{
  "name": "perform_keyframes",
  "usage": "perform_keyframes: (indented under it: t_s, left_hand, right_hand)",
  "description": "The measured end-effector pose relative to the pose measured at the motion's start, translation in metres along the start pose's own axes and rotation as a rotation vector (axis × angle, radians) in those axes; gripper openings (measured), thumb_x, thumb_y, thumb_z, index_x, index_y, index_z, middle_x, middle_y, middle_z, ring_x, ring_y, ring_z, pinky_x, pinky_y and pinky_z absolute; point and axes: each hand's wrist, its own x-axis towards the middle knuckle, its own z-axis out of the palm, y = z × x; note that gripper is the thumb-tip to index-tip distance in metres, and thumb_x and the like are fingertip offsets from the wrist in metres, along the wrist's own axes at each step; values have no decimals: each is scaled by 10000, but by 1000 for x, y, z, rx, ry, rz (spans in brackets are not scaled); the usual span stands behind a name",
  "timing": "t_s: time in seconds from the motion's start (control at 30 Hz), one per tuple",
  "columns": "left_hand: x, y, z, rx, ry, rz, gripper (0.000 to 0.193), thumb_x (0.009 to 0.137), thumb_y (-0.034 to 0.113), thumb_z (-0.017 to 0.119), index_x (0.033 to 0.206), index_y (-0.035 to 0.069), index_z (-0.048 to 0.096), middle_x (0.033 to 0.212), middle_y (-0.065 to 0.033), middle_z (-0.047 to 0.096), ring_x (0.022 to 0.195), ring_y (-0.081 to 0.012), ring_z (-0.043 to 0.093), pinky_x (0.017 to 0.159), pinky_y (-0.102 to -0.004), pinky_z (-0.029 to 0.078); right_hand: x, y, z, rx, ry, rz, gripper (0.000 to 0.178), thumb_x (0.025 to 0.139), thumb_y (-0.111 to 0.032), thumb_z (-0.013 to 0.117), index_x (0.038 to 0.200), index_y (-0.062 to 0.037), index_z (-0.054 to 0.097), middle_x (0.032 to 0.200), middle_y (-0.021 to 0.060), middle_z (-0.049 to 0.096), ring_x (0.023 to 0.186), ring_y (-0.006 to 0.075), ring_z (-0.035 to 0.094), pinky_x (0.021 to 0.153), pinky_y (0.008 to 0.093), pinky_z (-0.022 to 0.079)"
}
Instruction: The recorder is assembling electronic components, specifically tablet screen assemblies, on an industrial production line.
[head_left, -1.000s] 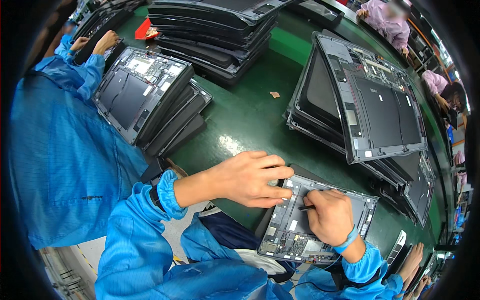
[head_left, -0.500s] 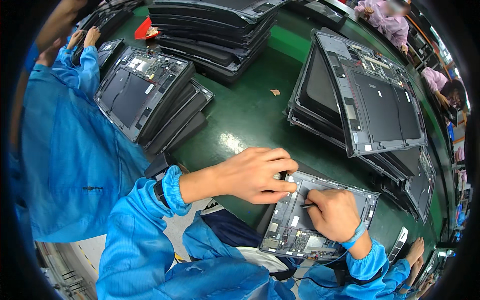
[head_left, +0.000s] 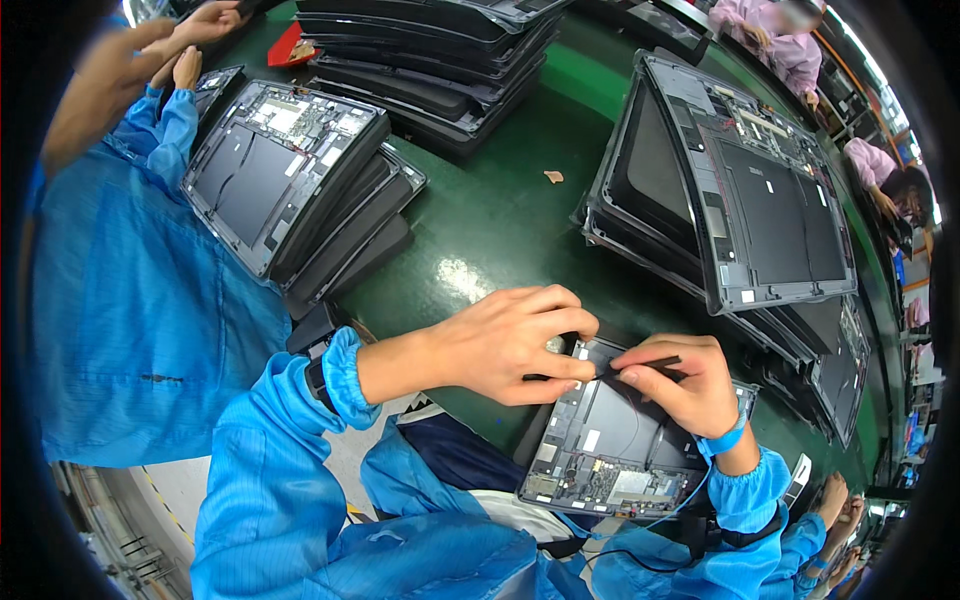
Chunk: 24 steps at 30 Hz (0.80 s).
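Observation:
An opened tablet-like device (head_left: 592,442), with a circuit board and dark flat panels showing, rests at the table's near edge in front of me. My left hand (head_left: 520,345) is closed at its upper left corner; a small shiny round thing shows between the curled fingers, too hidden to name. My right hand (head_left: 690,390) pinches a thin black stick-like tool (head_left: 660,362) over the device's upper part, its end close to my left fingertips. A blue band with a cord circles my right wrist.
Stacks of similar opened devices stand at the left (head_left: 255,170), the back (head_left: 430,90) and the right (head_left: 770,200). A red tray (head_left: 290,46) and a small tan scrap (head_left: 553,176) lie on the green table (head_left: 480,215). A co-worker in blue (head_left: 150,300) is close on my left.
My right hand has moved up from the middle of the device towards my left hand, bringing the black tool with it. My left hand has barely moved. The co-worker's hands at the left have shifted.

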Motion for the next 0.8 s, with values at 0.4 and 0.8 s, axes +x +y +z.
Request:
perform_keyframes:
  t_s: [0.4,0.8]
  left_hand:
    - [0,-1,-1,3,-13,-7,213,775,223,748,983,200,713,1085,-74,586,966,-298,588,755,-394,539]
    - [-1,1,-2,19,-6,1,211,774,220,747,980,194,711,1089,-76,588,969,-304,587,763,-402,539]
  right_hand:
    - [-1,9,4,-87,3,-52,111,846,-61,740,945,-11,740,849,109,728,711,172,706,618,271,558]
    - [-6,16,14,-298,125,-298,111,778,-23,737,878,-39,690,733,100,640,620,269,614,571,352,494]
